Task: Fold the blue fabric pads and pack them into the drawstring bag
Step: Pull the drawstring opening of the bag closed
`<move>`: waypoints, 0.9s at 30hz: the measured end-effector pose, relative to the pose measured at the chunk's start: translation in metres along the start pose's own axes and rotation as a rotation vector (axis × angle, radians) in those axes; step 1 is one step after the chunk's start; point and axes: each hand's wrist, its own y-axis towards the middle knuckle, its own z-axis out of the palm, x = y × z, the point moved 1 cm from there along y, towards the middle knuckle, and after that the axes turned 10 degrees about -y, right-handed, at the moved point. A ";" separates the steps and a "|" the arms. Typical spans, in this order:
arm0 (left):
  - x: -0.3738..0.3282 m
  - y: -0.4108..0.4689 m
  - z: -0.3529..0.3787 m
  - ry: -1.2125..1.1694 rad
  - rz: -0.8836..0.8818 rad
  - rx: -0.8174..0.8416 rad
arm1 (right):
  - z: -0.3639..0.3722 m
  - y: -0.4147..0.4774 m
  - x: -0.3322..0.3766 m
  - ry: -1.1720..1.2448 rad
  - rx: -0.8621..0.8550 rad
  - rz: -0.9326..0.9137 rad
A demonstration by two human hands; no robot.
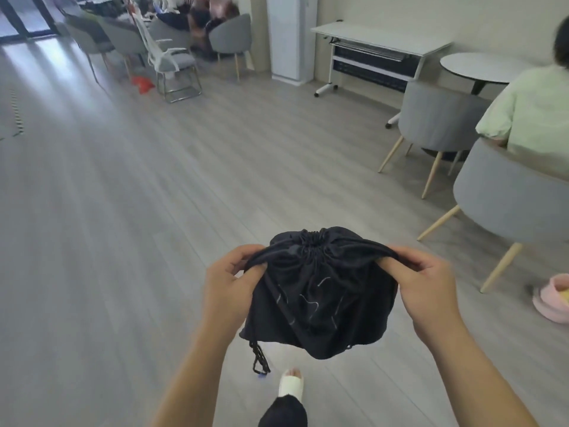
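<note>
Drawstring bag cinched shut, held up between both hands

The dark drawstring bag (317, 291) hangs above the floor (123, 226); left hand (229, 282) at 9 o'clock and right hand (428, 288) at 3 o'clock each close their grip on its cords; a grey chair (508, 208) at 2 o'clock

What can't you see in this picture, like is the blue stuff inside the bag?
All from the head view:
- Blue pads: none visible; the cinched dark drawstring bag hides whatever it holds.
- Fingertips of the left hand and right hand: tucked into bag fabric, so the exact grip is unclear.
- Seated person in green top: cut off by the right edge.
- Far chairs: blurred.
</note>
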 end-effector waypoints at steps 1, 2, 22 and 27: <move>-0.004 0.035 0.005 0.001 -0.001 0.021 | 0.011 0.029 0.007 0.001 -0.009 0.000; -0.009 0.070 0.011 0.002 -0.005 0.044 | 0.021 0.058 0.014 0.006 -0.018 0.003; -0.007 0.734 0.177 0.031 -0.066 0.129 | 0.202 0.695 0.044 0.097 -0.100 0.097; 0.011 0.893 0.205 0.003 -0.079 0.099 | 0.259 0.850 0.049 0.047 -0.090 0.077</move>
